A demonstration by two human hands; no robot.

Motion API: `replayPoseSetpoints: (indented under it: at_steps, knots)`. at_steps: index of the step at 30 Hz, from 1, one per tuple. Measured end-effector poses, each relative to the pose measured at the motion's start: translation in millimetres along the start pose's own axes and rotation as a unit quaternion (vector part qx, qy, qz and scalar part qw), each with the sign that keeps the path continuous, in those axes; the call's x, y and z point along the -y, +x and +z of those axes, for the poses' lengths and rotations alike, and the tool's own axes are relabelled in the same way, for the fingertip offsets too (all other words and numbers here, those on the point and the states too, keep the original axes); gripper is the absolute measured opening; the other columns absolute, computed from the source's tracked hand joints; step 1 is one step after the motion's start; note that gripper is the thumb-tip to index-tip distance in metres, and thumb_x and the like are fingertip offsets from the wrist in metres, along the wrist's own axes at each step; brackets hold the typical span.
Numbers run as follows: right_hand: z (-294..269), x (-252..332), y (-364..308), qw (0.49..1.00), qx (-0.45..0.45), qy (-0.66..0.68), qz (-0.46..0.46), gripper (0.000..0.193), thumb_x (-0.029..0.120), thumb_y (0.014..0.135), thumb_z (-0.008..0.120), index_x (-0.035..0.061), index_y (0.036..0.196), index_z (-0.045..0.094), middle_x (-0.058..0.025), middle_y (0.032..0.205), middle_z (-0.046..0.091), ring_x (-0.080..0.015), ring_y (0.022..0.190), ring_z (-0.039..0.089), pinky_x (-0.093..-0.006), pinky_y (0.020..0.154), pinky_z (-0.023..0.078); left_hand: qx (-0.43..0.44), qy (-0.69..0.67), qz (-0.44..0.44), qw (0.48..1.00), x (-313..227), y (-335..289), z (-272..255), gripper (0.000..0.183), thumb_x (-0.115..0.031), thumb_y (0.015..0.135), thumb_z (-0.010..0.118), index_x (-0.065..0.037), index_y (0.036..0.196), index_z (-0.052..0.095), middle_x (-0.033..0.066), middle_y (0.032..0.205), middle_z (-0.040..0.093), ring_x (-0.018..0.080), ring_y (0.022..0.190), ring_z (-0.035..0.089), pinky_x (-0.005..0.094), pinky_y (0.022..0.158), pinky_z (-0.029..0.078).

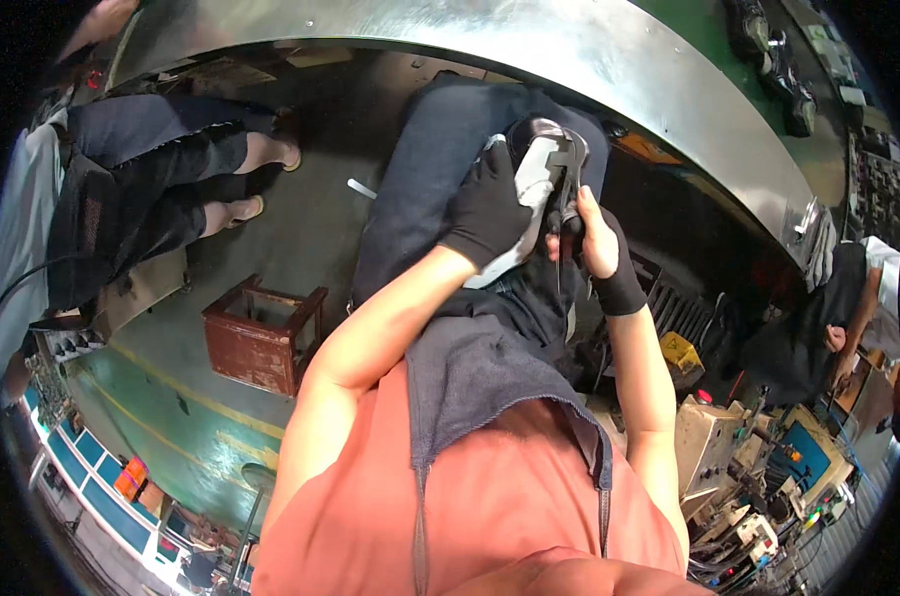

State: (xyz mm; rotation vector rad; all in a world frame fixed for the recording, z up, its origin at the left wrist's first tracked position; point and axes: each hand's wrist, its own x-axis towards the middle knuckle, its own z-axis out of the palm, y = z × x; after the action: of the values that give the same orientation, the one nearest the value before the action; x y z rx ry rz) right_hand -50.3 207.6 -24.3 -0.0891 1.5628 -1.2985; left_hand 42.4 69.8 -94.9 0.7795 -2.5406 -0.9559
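Black-gloved left fingers (491, 177) grip a black-and-white shoe (536, 167); right fingers (588, 211) clasp a dark tool (567, 181).

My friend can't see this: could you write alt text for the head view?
A person's black-gloved left hand holds a glossy black-and-white shoe; the right hand grips a dark metal hand tool over it. A long silver metal bench runs beyond.

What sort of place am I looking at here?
It looks like a shoe workshop or factory, judging by the half-made-looking shoe gripped in the left hand, the dark shoes standing beyond the metal bench, and the machine at lower right.
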Motion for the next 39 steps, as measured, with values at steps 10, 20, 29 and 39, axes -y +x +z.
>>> replayPoseSetpoints:
  at_steps: [10,20,29,39]
  knots:
    - [5.9,-37.1,8.1,0.997,0.047,0.007,-0.061,0.05,0.044,0.101,0.032,0.0001,0.118,0.05,-0.0094,0.1,0.064,-0.017,0.089,0.062,-0.0309,0.083,0.048,0.05,-0.205,-0.021,0.977,22.0,-30.1,-14.4,0.075,-0.029,0.078,0.069,0.002,0.138,0.036,0.0258,0.134,0.045,0.0354,0.125,0.045,0.0376,0.101,0.039]
    - [-18.8,58.1,-17.9,0.799,0.125,-0.581,-0.091,0.043,0.038,0.093,0.051,0.0007,0.074,0.058,-0.017,0.067,0.056,-0.0264,0.06,0.057,-0.0385,0.06,0.047,0.121,-0.181,0.018,0.976,7.3,-41.6,-24.2,0.083,-0.03,0.084,0.062,0.006,0.144,0.018,0.0294,0.147,0.024,0.0425,0.137,0.023,0.0419,0.113,0.02]
    - [-70.1,4.9,41.9,0.659,0.075,-0.689,-0.292,0.032,0.035,0.087,0.061,0.006,0.075,0.056,-0.0147,0.068,0.058,-0.0354,0.063,0.06,-0.0424,0.056,0.047,0.058,-0.138,0.081,0.985,31.2,-21.0,-8.4,0.07,-0.028,0.089,0.058,0.005,0.142,0.025,0.0267,0.144,0.031,0.0389,0.136,0.029,0.0416,0.112,0.023]
    - [-55.0,74.9,5.2,0.88,0.234,-0.361,0.2,0.05,0.043,0.097,0.045,-0.0029,0.083,0.061,-0.0074,0.072,0.065,-0.0146,0.067,0.065,-0.0295,0.057,0.048,-0.004,-0.038,0.055,0.998,-3.7,-0.4,-2.1,0.057,-0.031,0.091,0.047,0.009,0.13,0.035,0.0312,0.13,0.042,0.0471,0.122,0.04,0.0474,0.104,0.033]
